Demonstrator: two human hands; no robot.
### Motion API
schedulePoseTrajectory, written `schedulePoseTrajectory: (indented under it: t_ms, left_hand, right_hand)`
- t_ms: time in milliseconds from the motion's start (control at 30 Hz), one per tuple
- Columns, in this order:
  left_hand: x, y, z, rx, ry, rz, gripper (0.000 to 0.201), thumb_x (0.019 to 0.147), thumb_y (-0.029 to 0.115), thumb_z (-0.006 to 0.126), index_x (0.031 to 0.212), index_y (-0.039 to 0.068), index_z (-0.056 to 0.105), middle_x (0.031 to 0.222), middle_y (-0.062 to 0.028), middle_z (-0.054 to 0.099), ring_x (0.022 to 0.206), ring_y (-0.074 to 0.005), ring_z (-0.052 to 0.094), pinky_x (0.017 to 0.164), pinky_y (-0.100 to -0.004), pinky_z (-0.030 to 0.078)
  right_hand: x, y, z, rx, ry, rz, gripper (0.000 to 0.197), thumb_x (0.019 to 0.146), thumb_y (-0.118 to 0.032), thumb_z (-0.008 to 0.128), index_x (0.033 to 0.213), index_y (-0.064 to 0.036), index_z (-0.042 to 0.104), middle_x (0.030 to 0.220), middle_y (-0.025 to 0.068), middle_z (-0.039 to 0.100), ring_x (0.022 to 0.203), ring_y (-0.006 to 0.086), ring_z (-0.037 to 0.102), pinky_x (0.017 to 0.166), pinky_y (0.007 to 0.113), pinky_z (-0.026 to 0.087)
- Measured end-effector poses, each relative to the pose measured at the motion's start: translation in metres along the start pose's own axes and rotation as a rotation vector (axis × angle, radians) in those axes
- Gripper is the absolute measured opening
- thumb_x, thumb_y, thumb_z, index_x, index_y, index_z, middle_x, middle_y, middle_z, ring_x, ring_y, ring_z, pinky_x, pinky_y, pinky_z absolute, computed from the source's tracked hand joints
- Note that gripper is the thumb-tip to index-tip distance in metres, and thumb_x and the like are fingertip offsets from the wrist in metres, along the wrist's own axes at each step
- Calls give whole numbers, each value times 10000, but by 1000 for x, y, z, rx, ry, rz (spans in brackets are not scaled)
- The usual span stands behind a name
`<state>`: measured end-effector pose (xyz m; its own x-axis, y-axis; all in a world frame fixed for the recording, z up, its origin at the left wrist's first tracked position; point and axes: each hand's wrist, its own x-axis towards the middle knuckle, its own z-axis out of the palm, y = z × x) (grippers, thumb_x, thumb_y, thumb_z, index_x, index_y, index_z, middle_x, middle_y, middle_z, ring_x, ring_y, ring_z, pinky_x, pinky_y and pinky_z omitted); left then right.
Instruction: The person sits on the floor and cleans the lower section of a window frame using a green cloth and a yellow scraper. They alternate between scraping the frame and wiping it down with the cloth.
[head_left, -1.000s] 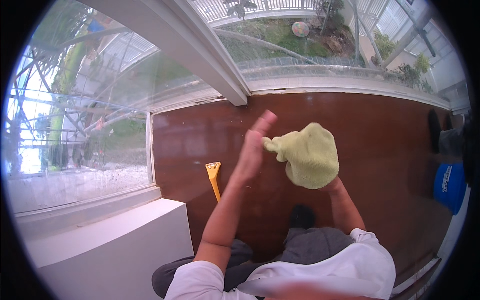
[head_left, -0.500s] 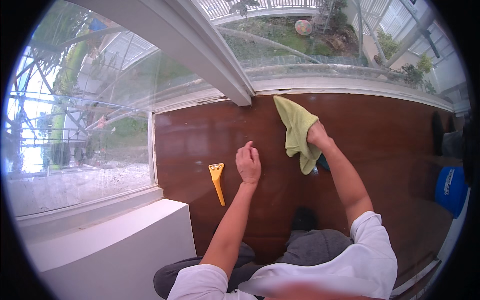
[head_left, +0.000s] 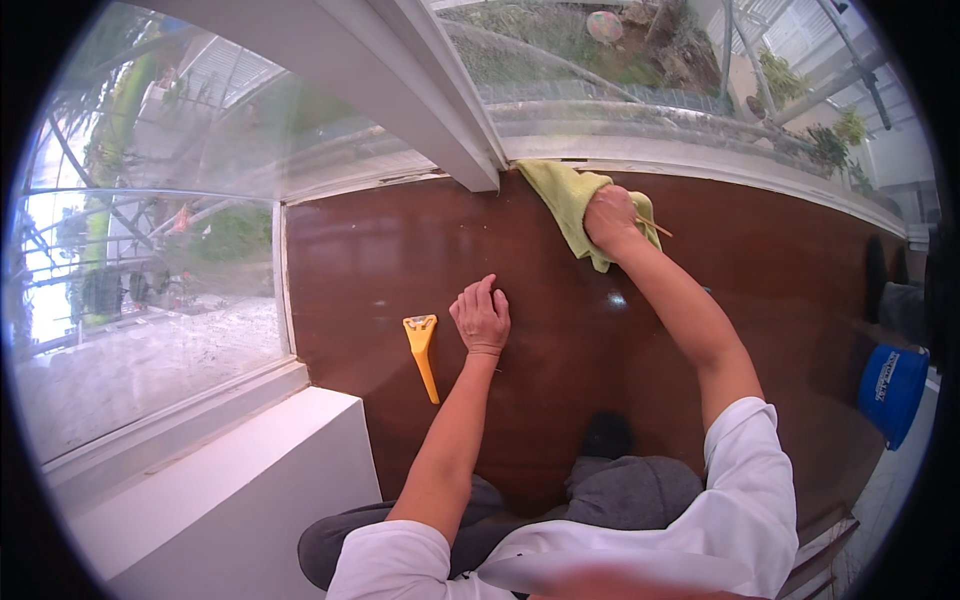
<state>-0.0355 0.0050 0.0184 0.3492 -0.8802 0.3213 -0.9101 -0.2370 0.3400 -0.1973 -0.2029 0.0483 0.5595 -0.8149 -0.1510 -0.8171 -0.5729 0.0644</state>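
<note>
My right hand [head_left: 609, 216] is closed on a yellow-green cloth [head_left: 562, 208], pressing it to the brown floor [head_left: 380, 260] beside the white window frame. The cloth's pointed far end touches the frame's base near the post. A thin light-brown stick [head_left: 655, 228] pokes out by the hand; whether it is gripped too is unclear. Propped on the floor, my left hand [head_left: 481, 315] is empty, its fingers stretched forward and slightly bent. Left of it lies a yellow scraper [head_left: 423, 357], its wide head pointing away from me.
A white post [head_left: 420, 90] comes down to the floor between two glass panes. At the near left is a low white ledge [head_left: 230, 460]. A blue bucket [head_left: 893, 397] stands at the far right, with a dark-shod foot [head_left: 876, 277] beyond it.
My right hand has moved the cloth away from me, up to the window frame. The thin stick now shows beside it. My left hand stays on the floor.
</note>
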Motion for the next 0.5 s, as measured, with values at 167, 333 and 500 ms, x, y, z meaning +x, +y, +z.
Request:
schedulePoseTrajectory:
  t_ms: [167,333,500]
  left_hand:
    - [-1,2,0,28,-4,36,272,817,184,570,1084,133,576,959,-23,580,876,-202,554,786,-341,376]
    - [-1,-1,1,19,-11,-22,274,816,181,569,1085,128,576,960,-25,580,873,-205,553,790,-349,372]
    - [-2,-2,2,16,-15,-19,279,814,184,571,1088,126,574,963,-26,580,874,-204,552,794,-345,368]
  right_hand:
    - [7,8,-7,175,16,-90,169,762,-133,539,762,-103,706,765,109,672,776,245,662,666,329,508]
    - [8,19,-13,118,-25,-37,159,749,-122,548,746,-89,704,776,126,669,776,250,661,680,339,512]
    - [7,12,-14,108,-43,-74,158,747,-132,552,739,-83,702,781,126,672,757,246,666,655,346,517]
